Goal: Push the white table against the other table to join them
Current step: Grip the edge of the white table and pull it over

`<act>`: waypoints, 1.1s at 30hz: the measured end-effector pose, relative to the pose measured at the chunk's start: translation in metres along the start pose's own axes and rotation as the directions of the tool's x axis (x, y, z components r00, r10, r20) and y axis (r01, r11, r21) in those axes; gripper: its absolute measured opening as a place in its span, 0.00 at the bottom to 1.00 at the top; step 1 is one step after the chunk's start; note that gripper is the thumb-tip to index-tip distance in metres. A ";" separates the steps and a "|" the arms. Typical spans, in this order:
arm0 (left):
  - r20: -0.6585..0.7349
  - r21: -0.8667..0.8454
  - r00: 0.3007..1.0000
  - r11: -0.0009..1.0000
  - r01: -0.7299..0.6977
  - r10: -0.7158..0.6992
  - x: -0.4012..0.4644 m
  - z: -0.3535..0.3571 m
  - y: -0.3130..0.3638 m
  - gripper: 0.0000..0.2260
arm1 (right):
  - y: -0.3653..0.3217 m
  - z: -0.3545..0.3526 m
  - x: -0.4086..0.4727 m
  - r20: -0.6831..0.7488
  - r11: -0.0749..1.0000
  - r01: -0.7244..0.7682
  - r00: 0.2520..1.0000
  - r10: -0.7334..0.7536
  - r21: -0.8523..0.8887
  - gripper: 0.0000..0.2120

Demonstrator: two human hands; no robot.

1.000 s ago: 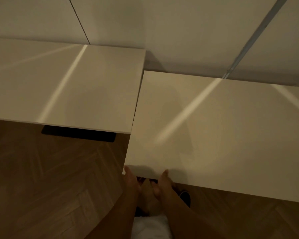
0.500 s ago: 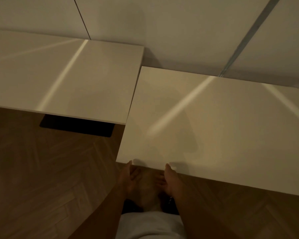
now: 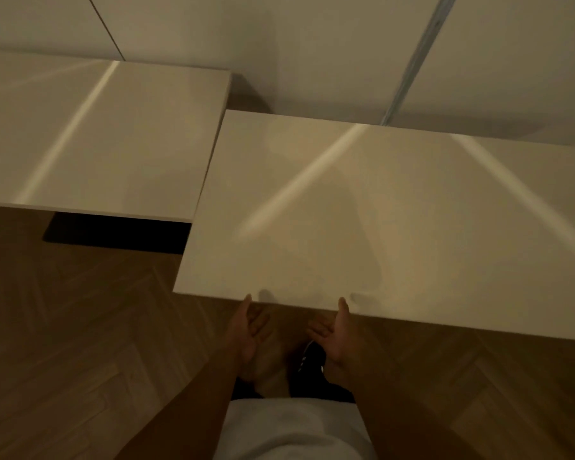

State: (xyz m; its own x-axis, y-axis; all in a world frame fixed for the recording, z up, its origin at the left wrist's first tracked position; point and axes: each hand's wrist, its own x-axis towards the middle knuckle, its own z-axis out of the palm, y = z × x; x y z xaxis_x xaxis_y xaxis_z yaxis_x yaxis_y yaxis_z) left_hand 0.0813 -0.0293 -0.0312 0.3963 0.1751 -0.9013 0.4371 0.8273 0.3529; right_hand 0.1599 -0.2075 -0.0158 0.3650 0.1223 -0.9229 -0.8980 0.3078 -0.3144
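The white table (image 3: pixel 395 210) fills the right half of the view, its front edge just ahead of me. Its left side lies along the right side of the other white table (image 3: pixel 97 137), with only a thin dark line between them, and it sits nearer to me than that table. My left hand (image 3: pixel 250 327) and my right hand (image 3: pixel 337 330) are just below the front edge, palms turned inward and fingers apart. Only the thumb tips reach the edge.
A pale wall (image 3: pixel 329 51) with a metal rail (image 3: pixel 412 61) stands right behind both tables. Herringbone wood floor (image 3: pixel 80 343) spreads to the left and below. A dark base (image 3: pixel 113 232) shows under the left table. My feet are on the floor below my hands.
My hands have moved apart along the front edge and their fingers have opened, with the palms now showing. The seam between the two tables looks tighter.
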 end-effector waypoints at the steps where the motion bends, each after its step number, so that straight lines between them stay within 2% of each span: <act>1: -0.024 -0.018 1.000 1.000 0.000 0.000 -0.003 0.006 -0.003 0.25 | -0.005 -0.008 0.000 0.001 1.000 0.008 1.000 -0.008 0.012 0.37; 3: -0.003 -0.039 1.000 0.999 -0.002 0.002 -0.002 0.020 -0.013 0.28 | -0.016 -0.024 0.000 -0.003 0.999 0.032 0.999 -0.032 0.030 0.36; 6: 0.001 -0.034 1.000 0.999 -0.005 0.005 -0.004 0.036 -0.029 0.25 | -0.022 -0.047 -0.013 -0.008 0.995 0.097 0.995 -0.097 0.022 0.36; 7: 0.013 -0.039 1.000 0.999 -0.012 0.013 -0.005 0.039 -0.033 0.25 | -0.022 -0.056 -0.016 -0.007 0.992 0.128 0.992 -0.128 -0.023 0.43; 9: 0.034 -0.045 0.999 0.999 -0.020 0.021 -0.008 0.044 -0.041 0.27 | -0.025 -0.072 -0.025 0.041 0.964 0.233 0.972 -0.229 -0.129 0.70; 10: 0.051 -0.032 0.998 0.999 -0.020 0.021 -0.008 0.045 -0.045 0.27 | -0.029 -0.078 -0.028 0.073 0.942 0.277 0.961 -0.268 -0.187 0.79; 11: 0.061 -0.010 0.998 1.000 -0.015 0.016 -0.012 0.047 -0.047 0.28 | -0.030 -0.085 -0.031 0.074 0.947 0.281 0.959 -0.272 -0.156 0.79; 12: 0.073 0.004 0.997 1.000 -0.013 0.012 -0.013 0.049 -0.051 0.27 | -0.027 -0.090 -0.036 0.080 0.961 0.258 0.965 -0.251 -0.096 0.71; 14: 0.092 0.025 0.996 1.000 -0.008 0.005 -0.019 0.053 -0.054 0.24 | -0.028 -0.092 -0.039 -0.046 0.976 0.176 0.984 -0.172 0.131 0.45; 15: 0.105 0.030 0.994 0.999 -0.011 0.008 -0.022 0.056 -0.055 0.22 | -0.028 -0.097 -0.037 -0.085 0.967 0.154 0.987 -0.139 0.202 0.39; 16: 0.113 0.025 0.994 1.000 -0.015 0.012 -0.023 0.058 -0.057 0.22 | -0.029 -0.099 -0.038 -0.106 0.967 0.151 0.986 -0.132 0.203 0.37; 20: 0.114 0.005 0.993 1.000 -0.017 0.017 -0.028 0.068 -0.067 0.30 | -0.040 -0.116 -0.043 -0.145 0.959 0.195 0.975 -0.167 0.206 0.38; 27: 0.095 -0.013 0.995 0.999 -0.034 0.035 -0.027 0.092 -0.091 0.33 | -0.072 -0.150 -0.045 -0.120 0.940 0.228 0.972 -0.204 0.252 0.39; 33: 0.040 -0.166 0.999 0.986 -0.011 0.018 -0.020 0.155 -0.119 0.35 | -0.116 -0.179 -0.038 -0.150 0.949 0.216 0.971 -0.185 0.230 0.39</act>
State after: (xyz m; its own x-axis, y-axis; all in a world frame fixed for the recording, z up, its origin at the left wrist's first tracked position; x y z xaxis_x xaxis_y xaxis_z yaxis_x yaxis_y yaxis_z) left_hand 0.1465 -0.2133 -0.0165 0.4364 0.1684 -0.8838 0.2922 0.9025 0.3163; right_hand 0.2062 -0.4169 0.0164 0.4838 -0.0795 -0.8715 -0.7169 0.5352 -0.4468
